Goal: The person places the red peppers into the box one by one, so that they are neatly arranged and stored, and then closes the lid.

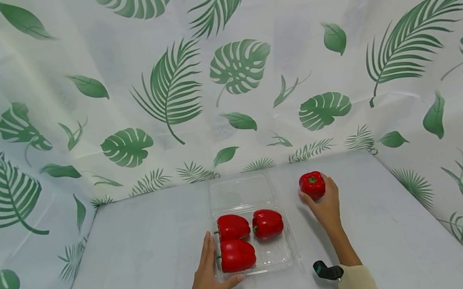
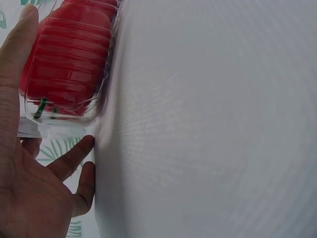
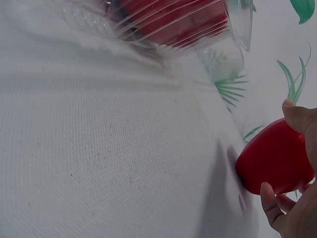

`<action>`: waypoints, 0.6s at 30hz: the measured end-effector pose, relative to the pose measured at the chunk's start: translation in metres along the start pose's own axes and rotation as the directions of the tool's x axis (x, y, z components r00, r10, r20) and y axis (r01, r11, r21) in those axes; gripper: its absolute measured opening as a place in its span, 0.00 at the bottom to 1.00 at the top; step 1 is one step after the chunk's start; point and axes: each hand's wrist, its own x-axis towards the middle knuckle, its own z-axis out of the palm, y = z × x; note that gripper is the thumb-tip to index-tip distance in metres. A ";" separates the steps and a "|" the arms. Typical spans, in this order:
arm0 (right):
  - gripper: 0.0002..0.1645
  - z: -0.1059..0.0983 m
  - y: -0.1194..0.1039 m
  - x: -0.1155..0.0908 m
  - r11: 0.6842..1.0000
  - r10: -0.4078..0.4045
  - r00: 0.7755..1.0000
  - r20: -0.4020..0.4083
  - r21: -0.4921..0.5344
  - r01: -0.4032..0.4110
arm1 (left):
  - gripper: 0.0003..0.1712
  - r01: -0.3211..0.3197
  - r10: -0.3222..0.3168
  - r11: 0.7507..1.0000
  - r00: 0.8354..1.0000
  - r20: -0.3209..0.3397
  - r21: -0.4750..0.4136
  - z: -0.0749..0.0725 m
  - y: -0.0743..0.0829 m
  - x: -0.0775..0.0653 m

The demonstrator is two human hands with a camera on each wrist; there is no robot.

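A clear plastic clamshell box (image 1: 275, 258) lies on the table with its lid (image 1: 240, 192) folded back. Inside are three red bell peppers: one at the back left (image 1: 233, 227), one at the front left (image 1: 237, 255) and one at the back right (image 1: 267, 223). My left hand (image 1: 209, 282) rests at the box's left front corner, fingers extended along its side and thumb by the front edge. To the right of the lid, my right hand (image 1: 327, 202) grips another red bell pepper (image 1: 311, 185), its green stem facing up. The right wrist view shows this pepper low over the table, between thumb and fingers.
The white table (image 1: 141, 264) reaches back to a hanging cloth (image 1: 278, 64) printed with green leaves, which also runs along both sides. A small black device (image 1: 328, 270) sits on the right wrist beside a pale sleeve (image 1: 360, 287).
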 end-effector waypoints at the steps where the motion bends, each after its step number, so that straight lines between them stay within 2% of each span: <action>1: 0.52 0.000 0.001 0.001 1.000 0.000 1.000 -0.003 0.011 0.000 | 0.72 0.002 -0.002 1.000 1.000 0.000 -0.001 0.000 0.000 0.000; 8: 0.47 0.006 0.004 0.006 0.997 0.054 0.998 -0.031 0.059 -0.052 | 0.72 0.018 -0.018 1.000 1.000 0.003 0.002 -0.003 0.000 -0.001; 13: 0.47 0.009 0.005 0.009 0.993 0.097 0.994 -0.050 0.067 -0.093 | 0.71 0.015 -0.015 1.000 1.000 -0.001 -0.009 -0.004 0.001 0.000; 18: 0.49 0.007 0.004 0.003 0.986 0.141 0.987 -0.077 0.100 -0.133 | 0.71 0.009 -0.008 1.000 1.000 0.007 -0.025 -0.002 0.001 0.000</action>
